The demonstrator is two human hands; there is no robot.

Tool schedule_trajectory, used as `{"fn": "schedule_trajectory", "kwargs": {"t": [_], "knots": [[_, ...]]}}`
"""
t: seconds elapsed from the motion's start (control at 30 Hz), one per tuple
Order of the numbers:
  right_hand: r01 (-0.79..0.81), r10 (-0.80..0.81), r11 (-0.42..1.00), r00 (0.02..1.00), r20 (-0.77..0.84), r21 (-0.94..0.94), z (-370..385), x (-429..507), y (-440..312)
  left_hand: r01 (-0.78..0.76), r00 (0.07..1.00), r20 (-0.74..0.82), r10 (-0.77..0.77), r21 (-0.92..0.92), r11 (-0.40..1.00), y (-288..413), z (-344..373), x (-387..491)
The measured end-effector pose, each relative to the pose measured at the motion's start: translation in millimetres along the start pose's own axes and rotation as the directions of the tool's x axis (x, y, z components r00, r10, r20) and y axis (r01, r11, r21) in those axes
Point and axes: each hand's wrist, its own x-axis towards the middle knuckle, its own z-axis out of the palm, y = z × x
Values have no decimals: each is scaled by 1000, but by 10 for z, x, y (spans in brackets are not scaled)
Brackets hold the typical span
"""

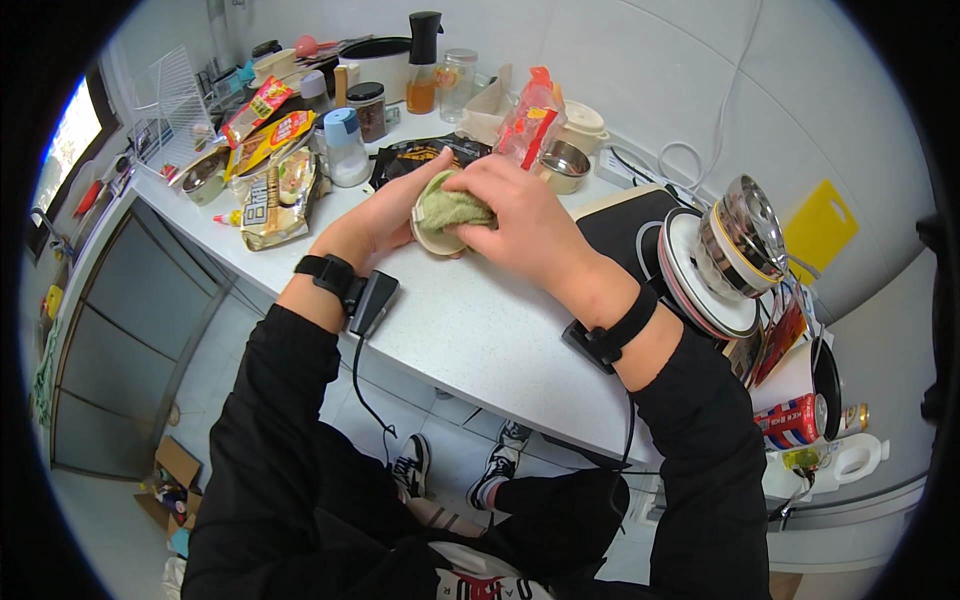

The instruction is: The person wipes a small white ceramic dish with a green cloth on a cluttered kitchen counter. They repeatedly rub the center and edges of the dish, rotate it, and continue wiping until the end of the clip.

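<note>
Over the white countertop (pixel 480 322), my left hand (pixel 390 199) holds a small round cream-coloured dish or lid (pixel 442 244) from its left side, tilted on edge. My right hand (pixel 510 217) grips a green cloth (pixel 446 208) pressed against the inner face of that piece. The cloth and my fingers hide much of it, so whether it is a bowl or a lid cannot be told. Just behind my hands lie a black plastic package (pixel 405 154) and a clear-and-red plastic bag (pixel 529 124). Both wrists wear black straps with cabled devices.
Food packets (pixel 277 199), a blue-capped shaker (pixel 347 154), jars and an oil spray bottle (pixel 421 79) crowd the left and back. A steel-lined bowl (pixel 562 166) stands behind my right hand. Stacked plates (pixel 686 277) and steel bowls (pixel 750 225) are at right, near a red can (pixel 799 420).
</note>
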Motion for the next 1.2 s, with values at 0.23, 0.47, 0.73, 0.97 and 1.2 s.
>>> {"fn": "schedule_trajectory", "kwargs": {"t": [0.23,0.47,0.73,0.97,1.2], "knots": [[24,-21,1000,963,269,-7,-22,-29,25,-44,998,-47,46,27,999,-48,-82,86],[-129,198,957,945,261,-260,-101,-80,53,-50,997,-48,53,59,997,-47,-70,84],[-187,182,981,980,-79,-59,-92,35,68,-15,1000,-21,15,29,999,-12,19,9],[131,-132,984,991,1,124,86,20,-99,-19,998,51,23,-84,996,-18,-92,63],[4,5,999,961,277,-33,-38,-29,-84,-26,1000,-17,26,-13,1000,-29,-29,61]]}}
